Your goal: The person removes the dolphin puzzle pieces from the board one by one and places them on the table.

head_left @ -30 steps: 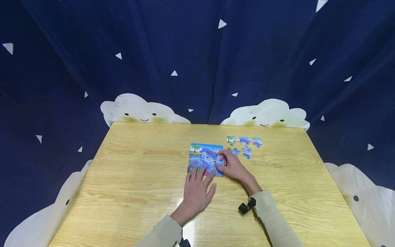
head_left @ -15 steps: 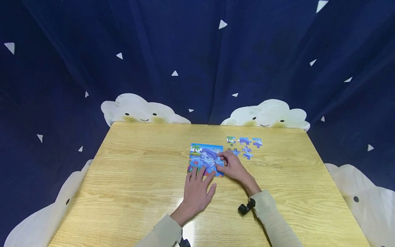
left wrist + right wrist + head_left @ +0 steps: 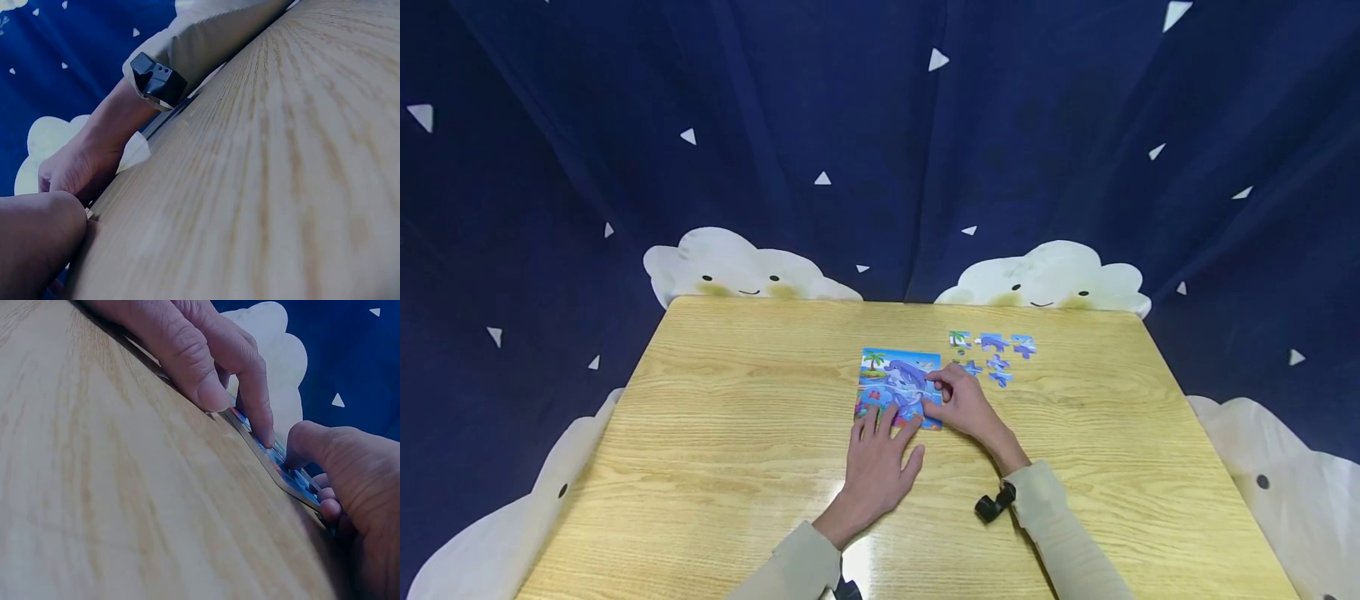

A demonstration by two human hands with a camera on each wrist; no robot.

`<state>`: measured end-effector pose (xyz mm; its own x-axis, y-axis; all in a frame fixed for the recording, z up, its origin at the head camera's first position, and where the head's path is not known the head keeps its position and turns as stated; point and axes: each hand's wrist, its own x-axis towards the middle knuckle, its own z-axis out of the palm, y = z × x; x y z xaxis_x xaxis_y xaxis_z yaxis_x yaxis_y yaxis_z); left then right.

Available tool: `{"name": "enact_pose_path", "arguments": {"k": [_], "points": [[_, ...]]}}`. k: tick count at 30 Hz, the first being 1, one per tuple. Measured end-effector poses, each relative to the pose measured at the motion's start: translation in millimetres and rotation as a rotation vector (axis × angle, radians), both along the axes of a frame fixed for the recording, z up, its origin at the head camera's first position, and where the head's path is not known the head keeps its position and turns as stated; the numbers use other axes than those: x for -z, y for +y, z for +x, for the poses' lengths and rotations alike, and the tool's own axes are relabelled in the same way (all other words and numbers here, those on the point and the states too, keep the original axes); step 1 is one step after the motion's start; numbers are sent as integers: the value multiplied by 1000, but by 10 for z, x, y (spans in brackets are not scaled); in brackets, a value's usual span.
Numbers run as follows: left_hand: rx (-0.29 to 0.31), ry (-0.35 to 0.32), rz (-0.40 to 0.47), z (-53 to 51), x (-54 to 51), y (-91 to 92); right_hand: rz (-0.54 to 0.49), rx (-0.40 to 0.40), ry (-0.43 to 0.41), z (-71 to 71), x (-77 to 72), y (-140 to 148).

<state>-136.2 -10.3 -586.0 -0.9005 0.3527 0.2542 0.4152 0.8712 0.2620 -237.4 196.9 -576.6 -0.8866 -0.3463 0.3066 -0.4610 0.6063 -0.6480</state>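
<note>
A square dolphin puzzle with a palm tree and blue sea lies flat on the wooden table. My left hand rests across its lower edge, fingers spread and fingertips pressing on the picture. At the right side, my right hand has its thumb and index finger bent toward each other, pinching what looks like a puzzle piece against the picture; the fingers hide most of it. In the right wrist view the right thumb touches the puzzle surface, its other fingers curled at the edge. The left wrist view hides the puzzle behind the left hand.
Several loose puzzle pieces lie to the upper right of the puzzle, some close to the right hand. The wooden table extends to both sides. A dark blue curtain with white clouds hangs behind and around it.
</note>
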Motion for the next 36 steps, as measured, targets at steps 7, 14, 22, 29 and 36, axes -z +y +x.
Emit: {"name": "enact_pose_path", "arguments": {"k": [7, 14, 22, 29, 36], "points": [[-3, 0, 0, -7, -3, 2, -68, -43, 44, -13, 25, 21], [-8, 42, 8, -21, 10, 3, -64, -81, 82, -42, 25, 39], [-9, 36, -1, -40, -2, -3, -31, -70, 45, -43, -32, 48], [-12, 62, 14, -47, 3, -15, -32, -70, 39, -69, -46, 38], [-13, 95, 27, -32, 32, -9, -88, -107, -1, -41, -32, 103]]}}
